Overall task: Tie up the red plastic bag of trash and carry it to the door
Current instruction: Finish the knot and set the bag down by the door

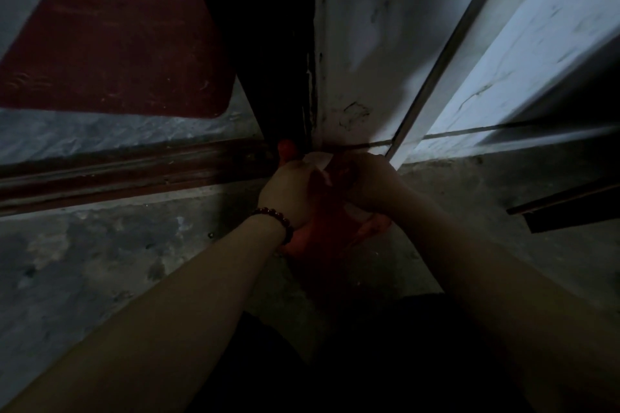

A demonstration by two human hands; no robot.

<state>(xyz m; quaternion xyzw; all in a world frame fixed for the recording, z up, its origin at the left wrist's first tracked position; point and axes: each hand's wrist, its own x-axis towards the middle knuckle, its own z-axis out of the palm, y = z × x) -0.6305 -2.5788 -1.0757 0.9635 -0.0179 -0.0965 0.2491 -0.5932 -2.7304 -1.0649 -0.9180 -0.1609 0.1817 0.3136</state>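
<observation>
left hand (289, 189): fingertips hidden
right hand (367, 183): fingertips hidden
bag (318, 236): mostly behind hands, bottom lost in shadow
mat (114, 54): cut by left edge

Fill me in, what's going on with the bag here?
A person handles the red plastic bag on the floor beside the door threshold. Left hand and right hand both grip the bag's top, apparently tying it. The light is too dim to tell whether a knot is finished.

I am gripping the top of the red bag (318, 238) with my left hand (290, 189) and right hand (367, 183), the bag sitting on the floor (134, 261) beside the sill (117, 171).
</observation>
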